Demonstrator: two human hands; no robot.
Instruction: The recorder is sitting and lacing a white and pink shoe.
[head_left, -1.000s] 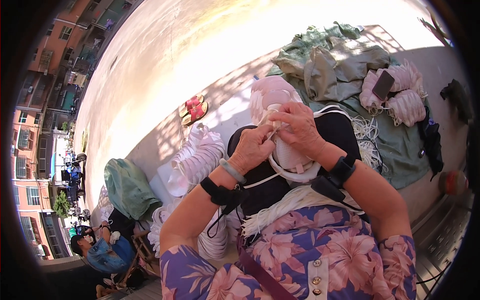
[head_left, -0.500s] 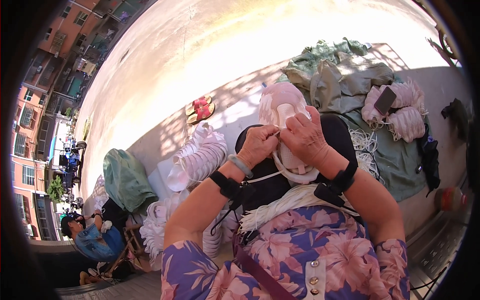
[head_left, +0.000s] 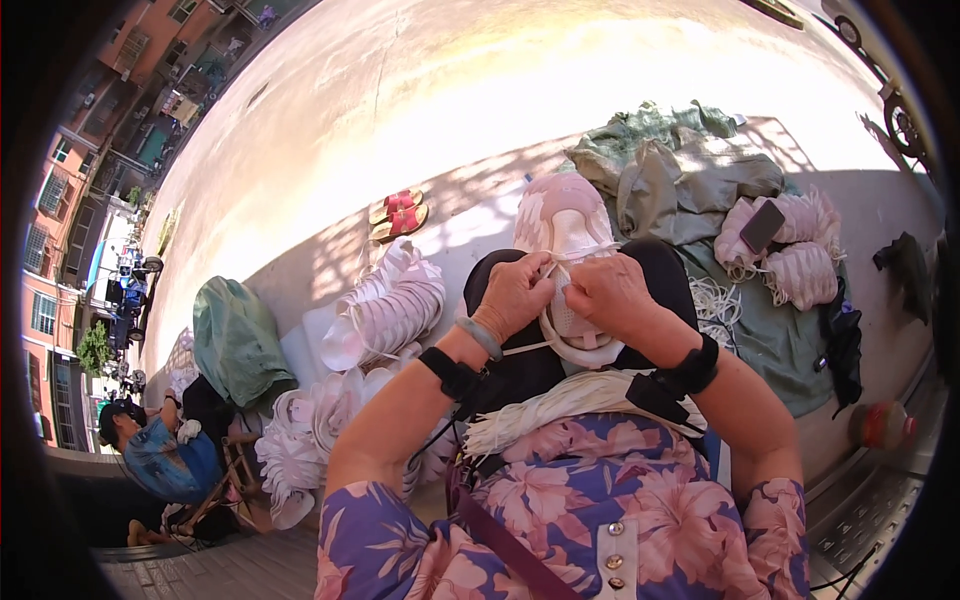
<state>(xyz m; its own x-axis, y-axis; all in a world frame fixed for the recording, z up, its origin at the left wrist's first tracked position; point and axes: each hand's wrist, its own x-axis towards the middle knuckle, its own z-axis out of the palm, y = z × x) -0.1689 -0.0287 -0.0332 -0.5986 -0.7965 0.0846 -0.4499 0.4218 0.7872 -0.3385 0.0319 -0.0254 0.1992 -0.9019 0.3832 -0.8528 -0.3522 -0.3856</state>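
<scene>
A pale pink shoe upper [head_left: 562,205] rests on my lap, toe end pointing away from me. White shoelace [head_left: 558,262] runs across its opening, with a crossing or loop of it visible between my hands. My left hand [head_left: 518,292] is closed in a pinch on the lace at the upper's left side. Opposite it, my right hand [head_left: 608,290] is closed too, thumb and fingers pressed together by the lace; the strand inside is mostly hidden. A bundle of loose white laces [head_left: 560,408] lies across my lap, close to my waist.
Stacked pale uppers [head_left: 390,305] and a green sack [head_left: 238,335] stand at left, near a seated person [head_left: 170,450]. Red sandals [head_left: 400,214] lie ahead. At right are bundled uppers [head_left: 805,272] with a phone [head_left: 763,227] on top, green sacking [head_left: 690,185] and a bottle [head_left: 885,427].
My right hand has turned and dropped lower on the upper, away from my left hand, uncovering the lace crossing between them. The whole view has shifted slightly.
</scene>
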